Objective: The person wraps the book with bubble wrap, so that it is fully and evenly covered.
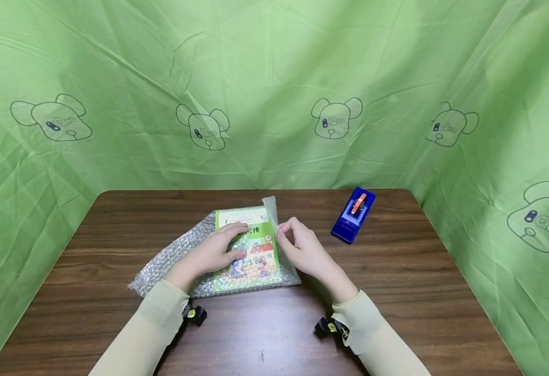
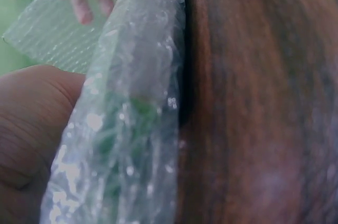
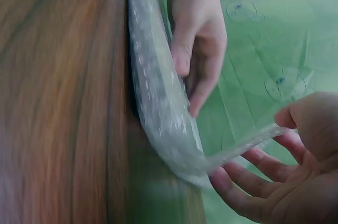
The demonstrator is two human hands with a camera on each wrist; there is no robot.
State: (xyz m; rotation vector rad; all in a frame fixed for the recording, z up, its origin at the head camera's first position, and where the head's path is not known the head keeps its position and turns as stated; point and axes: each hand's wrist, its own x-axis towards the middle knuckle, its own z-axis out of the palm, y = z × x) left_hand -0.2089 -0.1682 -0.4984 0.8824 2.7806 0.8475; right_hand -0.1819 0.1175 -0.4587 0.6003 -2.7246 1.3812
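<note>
A book with a green and white illustrated cover lies on the table inside a sheet of clear bubble wrap. My left hand rests on the left part of the cover, its fingers spread over the wrapped book. At the book's right side, my right hand pinches the raised edge of the bubble wrap between thumb and fingers. The right wrist view shows the flap stretched from the book's edge to the right fingers. In the left wrist view the left thumb lies against the wrapped side of the book.
A flat blue rectangular object with an orange strip on top lies on the table at the right, beyond my right hand. Green cloth with mouse-like drawings hangs around the brown wooden table.
</note>
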